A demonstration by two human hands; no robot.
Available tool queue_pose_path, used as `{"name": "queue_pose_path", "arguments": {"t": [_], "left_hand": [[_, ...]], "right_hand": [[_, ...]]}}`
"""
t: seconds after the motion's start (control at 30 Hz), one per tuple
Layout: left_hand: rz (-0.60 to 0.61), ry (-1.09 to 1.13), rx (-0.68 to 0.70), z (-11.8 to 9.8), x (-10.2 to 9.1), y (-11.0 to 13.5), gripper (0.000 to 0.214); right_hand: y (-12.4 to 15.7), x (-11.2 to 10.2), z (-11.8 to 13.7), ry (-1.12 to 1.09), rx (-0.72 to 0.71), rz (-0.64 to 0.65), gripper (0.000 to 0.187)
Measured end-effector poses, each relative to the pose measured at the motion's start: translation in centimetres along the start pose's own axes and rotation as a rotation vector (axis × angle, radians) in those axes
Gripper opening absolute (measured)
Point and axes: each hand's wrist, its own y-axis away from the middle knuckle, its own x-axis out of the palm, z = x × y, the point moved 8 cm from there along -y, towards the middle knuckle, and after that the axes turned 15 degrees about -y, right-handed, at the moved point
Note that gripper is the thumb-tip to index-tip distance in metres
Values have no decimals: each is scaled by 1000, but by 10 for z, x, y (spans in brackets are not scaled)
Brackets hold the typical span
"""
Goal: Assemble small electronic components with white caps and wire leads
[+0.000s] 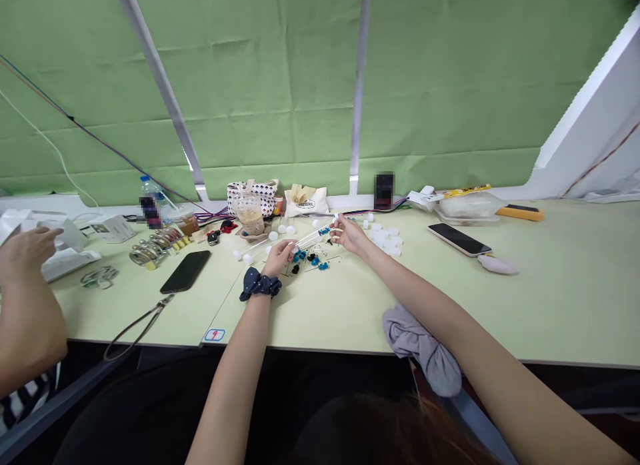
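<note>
My left hand [279,257] and my right hand [349,234] together hold a clear plastic tube [313,236] with small blue parts inside, a little above the pale green table [550,298]. My left hand grips its near end, my right hand pinches its far end. A dark scrunchie [260,284] sits on my left wrist. Under the tube lie several small blue and black components [310,260]. More clear tubes with white caps [253,250] lie to the left, and several loose white caps [387,238] lie just right of my right hand.
A black phone [186,271] lies left of my hands, another phone [459,239] to the right. A grey cloth [423,348] hangs over the front edge. Another person's hand and arm [25,298] reach over a white box at far left. Cups, bags and a bottle line the back.
</note>
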Motion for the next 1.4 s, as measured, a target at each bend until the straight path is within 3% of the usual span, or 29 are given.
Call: {"name": "queue_pose_path", "arguments": {"t": [0.27,0.7,0.9,1.03,1.2,1.4], "left_hand": [[-21,-65,0,-1,-1,1,37],[-41,-58,29,-2,1,0,39],[-43,-51,37,-7,2,2,40],[-43,41,18,-9,3,1,40],[5,149,40,-12,5,2,41],[84,191,45,-13,13,4,35]], "right_hand": [[-6,-15,-19,-89,220,-67,25],[-4,-13,-23,-91,119,-131,18],[-2,-9,-19,-95,91,-76,9],[1,2,-11,-197,96,-5,19],[6,18,-2,-182,79,126,24],[9,16,-9,-118,112,148,19]]}}
